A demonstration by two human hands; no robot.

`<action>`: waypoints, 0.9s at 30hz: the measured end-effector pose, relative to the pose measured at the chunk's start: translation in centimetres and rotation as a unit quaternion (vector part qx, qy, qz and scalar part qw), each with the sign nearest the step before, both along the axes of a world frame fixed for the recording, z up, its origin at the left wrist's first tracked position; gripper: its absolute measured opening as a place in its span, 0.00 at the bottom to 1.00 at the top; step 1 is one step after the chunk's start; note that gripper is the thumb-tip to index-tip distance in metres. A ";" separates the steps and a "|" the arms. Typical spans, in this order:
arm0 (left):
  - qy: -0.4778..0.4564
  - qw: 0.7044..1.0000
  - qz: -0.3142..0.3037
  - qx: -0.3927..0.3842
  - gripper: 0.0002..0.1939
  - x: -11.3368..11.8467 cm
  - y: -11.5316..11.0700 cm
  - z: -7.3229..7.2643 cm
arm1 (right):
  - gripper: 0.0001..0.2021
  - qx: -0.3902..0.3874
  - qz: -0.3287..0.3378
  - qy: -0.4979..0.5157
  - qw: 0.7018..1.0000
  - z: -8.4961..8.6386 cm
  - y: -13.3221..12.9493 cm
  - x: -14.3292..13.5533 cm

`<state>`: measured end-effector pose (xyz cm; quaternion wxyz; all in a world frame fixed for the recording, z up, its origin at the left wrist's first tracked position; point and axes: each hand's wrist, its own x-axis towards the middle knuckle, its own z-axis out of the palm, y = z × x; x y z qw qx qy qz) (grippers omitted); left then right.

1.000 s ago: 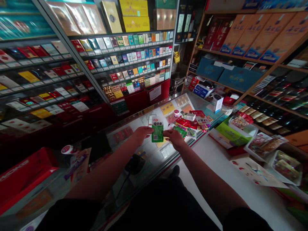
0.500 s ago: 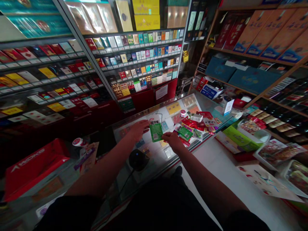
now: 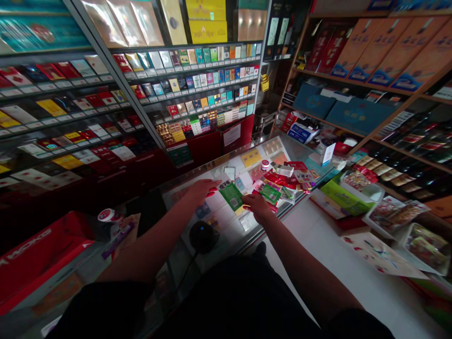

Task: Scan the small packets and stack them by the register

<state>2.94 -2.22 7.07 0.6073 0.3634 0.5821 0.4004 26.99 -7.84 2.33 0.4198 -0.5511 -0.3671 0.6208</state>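
A green and white snack packet with dark lettering is held tilted above the glass counter. My right hand pinches its lower right edge, fingers closed. Beside the packet's upper left edge is my left hand, fingers stretched out; a small gap seems to separate them from it. Something red shows at those fingertips, too small to make out. A black device with a blue light and a cable, perhaps a scanner, stands on the counter below my hands. Behind the packet is a thin wire frame.
To the right on the counter lies a pile of snack packets with a small round tub. A red box and another tub are at left. Cigarette shelves rise behind; open food boxes stand at right.
The packet has turned from nearly upright to leaning, its top toward the left. My right hand has shifted slightly right, still pinching it. The whole view has swung a little.
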 end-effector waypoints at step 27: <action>0.018 0.998 -0.018 -0.053 0.29 -4.6 1.7 -6.7 | 0.09 -0.020 -0.024 -0.133 0.991 -3.5 0.9 -3.9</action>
